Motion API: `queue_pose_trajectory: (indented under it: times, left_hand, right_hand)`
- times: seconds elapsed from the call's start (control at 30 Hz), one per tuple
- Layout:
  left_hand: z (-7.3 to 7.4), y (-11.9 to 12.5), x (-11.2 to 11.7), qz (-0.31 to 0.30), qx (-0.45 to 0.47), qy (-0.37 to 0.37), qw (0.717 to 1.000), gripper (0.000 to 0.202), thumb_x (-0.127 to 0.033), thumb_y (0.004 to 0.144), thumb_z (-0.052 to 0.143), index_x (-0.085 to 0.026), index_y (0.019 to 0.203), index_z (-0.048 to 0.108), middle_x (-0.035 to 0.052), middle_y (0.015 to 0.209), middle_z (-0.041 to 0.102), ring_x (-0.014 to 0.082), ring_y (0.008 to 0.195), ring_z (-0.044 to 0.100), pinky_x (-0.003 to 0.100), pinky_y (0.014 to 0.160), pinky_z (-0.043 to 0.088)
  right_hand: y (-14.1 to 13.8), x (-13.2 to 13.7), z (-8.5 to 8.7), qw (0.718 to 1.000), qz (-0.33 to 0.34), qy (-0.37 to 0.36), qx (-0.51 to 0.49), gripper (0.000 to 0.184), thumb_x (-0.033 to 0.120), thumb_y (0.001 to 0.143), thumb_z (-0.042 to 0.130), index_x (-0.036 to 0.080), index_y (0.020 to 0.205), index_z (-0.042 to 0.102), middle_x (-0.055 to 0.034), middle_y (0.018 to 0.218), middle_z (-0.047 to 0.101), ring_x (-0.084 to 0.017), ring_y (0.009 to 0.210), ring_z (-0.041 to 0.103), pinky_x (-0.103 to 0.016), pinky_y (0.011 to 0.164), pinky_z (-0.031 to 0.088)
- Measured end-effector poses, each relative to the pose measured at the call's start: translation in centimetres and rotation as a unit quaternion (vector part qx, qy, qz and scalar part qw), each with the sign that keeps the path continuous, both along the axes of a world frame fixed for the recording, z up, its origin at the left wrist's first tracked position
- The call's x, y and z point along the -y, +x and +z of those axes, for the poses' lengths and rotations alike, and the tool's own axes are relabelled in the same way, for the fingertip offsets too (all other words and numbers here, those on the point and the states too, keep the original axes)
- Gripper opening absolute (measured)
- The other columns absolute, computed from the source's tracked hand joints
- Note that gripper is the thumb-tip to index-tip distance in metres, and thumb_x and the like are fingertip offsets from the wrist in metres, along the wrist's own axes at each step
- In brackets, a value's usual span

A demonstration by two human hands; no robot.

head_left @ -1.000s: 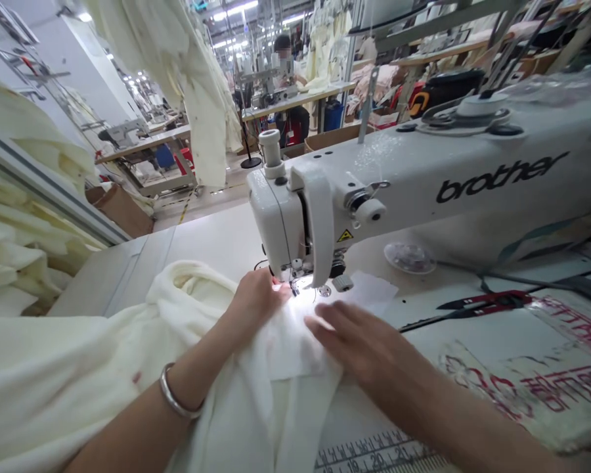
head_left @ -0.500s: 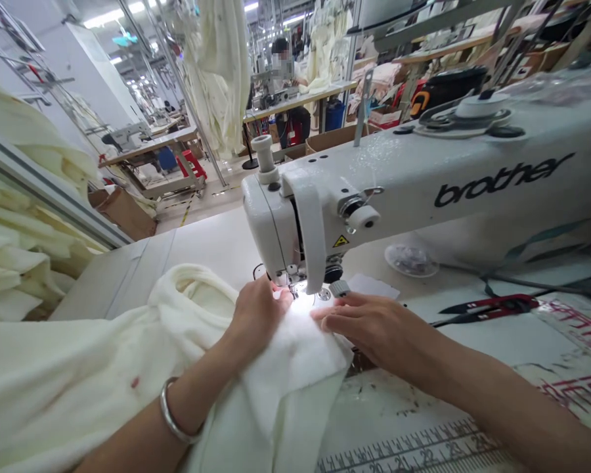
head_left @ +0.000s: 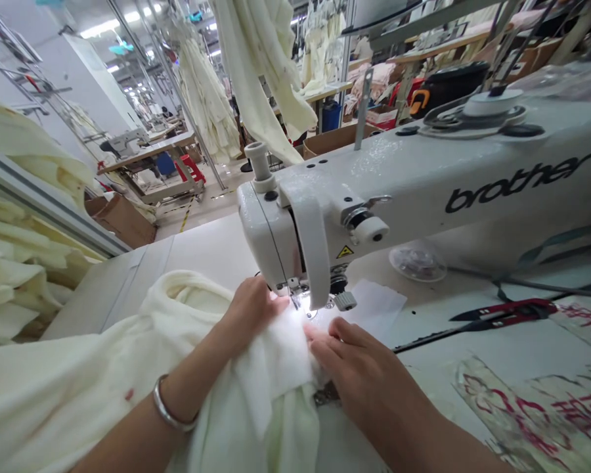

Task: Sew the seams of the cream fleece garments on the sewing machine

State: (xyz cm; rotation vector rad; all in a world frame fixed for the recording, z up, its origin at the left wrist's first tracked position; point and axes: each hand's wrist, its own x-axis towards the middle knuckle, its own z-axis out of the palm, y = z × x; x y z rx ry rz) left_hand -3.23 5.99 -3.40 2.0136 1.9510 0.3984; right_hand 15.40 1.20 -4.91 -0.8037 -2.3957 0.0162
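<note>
A cream garment [head_left: 175, 348] spreads over the table, with a layer of it beside the needle of a white sewing machine [head_left: 309, 230]. My left hand [head_left: 253, 307] is closed on the cloth just left of the presser foot [head_left: 295, 299]; its fingertips are partly hidden by the machine head. On the right of the same cloth, my right hand [head_left: 359, 358] grips the edge, its fingertips near the lit needle plate [head_left: 311, 315] and its thumb hidden from view. The near part of the garment hangs in folds between my forearms.
Red-handled thread snips [head_left: 517, 314] and a clear dish of small parts [head_left: 417, 263] lie right of the machine head. A white paper piece [head_left: 379, 303] sits behind my right hand. Cream garments [head_left: 270, 66] hang beyond; more cloth [head_left: 20, 249] is piled left.
My right hand has drawn back toward me and slightly left, and the cloth under it has bunched and shifted left. My left hand stays by the presser foot. The view has shifted slightly.
</note>
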Motion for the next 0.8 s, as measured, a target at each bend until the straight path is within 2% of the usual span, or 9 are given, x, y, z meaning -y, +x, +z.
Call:
queue_pose_trajectory:
  times: [0.1,0.2,0.33,0.43,0.67,0.8]
  left_hand:
    - [-0.2,-1.1,-1.1,-0.022,-0.009,0.002,1.0,0.005,-0.02,0.067,0.057,-0.017,0.063,0.057,0.0061,0.068,0.063,0.0202,0.075,0.059,0.026,0.066,0.043]
    - [-0.2,-2.0,-2.1,-0.047,-0.009,0.009,0.999,0.003,-0.018,0.066,0.056,-0.017,0.064,0.057,0.006,0.068,0.063,0.0205,0.079,0.059,0.025,0.067,0.043]
    - [-0.3,-2.7,-2.4,-0.072,-0.005,0.024,0.997,0.007,-0.018,0.069,0.052,-0.016,0.067,0.058,0.0045,0.066,0.062,0.0191,0.077,0.058,0.025,0.068,0.044]
    - [-0.5,-2.9,-2.3,-0.083,-0.002,0.035,0.996,0.01,-0.019,0.072,0.05,-0.016,0.069,0.059,0.003,0.063,0.06,0.0182,0.074,0.057,0.025,0.067,0.044]
    - [-1.0,-2.9,-1.8,-0.085,0.001,0.052,0.995,0.012,-0.022,0.074,0.05,-0.017,0.067,0.058,0.0025,0.061,0.058,0.0172,0.067,0.055,0.025,0.064,0.042]
    - [-0.4,-2.3,-1.4,-0.052,-0.005,0.052,0.997,0.012,-0.023,0.074,0.05,-0.017,0.067,0.057,0.0018,0.06,0.058,0.0159,0.064,0.054,0.024,0.062,0.041]
  right_hand:
    - [-0.7,-0.6,0.2,0.996,0.013,-0.032,0.081,0.02,0.0,0.061,0.056,0.018,0.072,0.057,-0.0041,0.074,0.059,-0.019,0.07,0.046,-0.031,0.065,0.045]
    - [-1.3,-0.8,0.2,0.99,0.026,-0.027,0.138,0.028,0.0,0.057,0.057,0.017,0.079,0.06,-0.0052,0.084,0.062,-0.02,0.077,0.049,-0.032,0.073,0.046]
    - [-1.3,-0.6,-0.2,0.99,0.012,-0.007,0.14,0.032,0.001,0.063,0.056,0.015,0.092,0.062,-0.008,0.109,0.063,-0.021,0.087,0.05,-0.032,0.077,0.047]
    - [-1.1,-0.2,-0.5,0.991,0.001,0.009,0.134,0.032,0.004,0.07,0.056,0.012,0.1,0.061,-0.0098,0.119,0.06,-0.022,0.093,0.05,-0.033,0.079,0.047]
    - [-1.5,1.4,-1.3,0.991,-0.025,0.039,0.124,0.038,0.009,0.077,0.053,0.006,0.115,0.059,-0.0148,0.128,0.054,-0.025,0.099,0.051,-0.034,0.076,0.049]
    - [-2.0,1.1,-1.2,0.992,-0.027,0.041,0.12,0.033,0.006,0.077,0.054,0.004,0.109,0.062,-0.017,0.127,0.054,-0.026,0.096,0.054,-0.035,0.073,0.052]
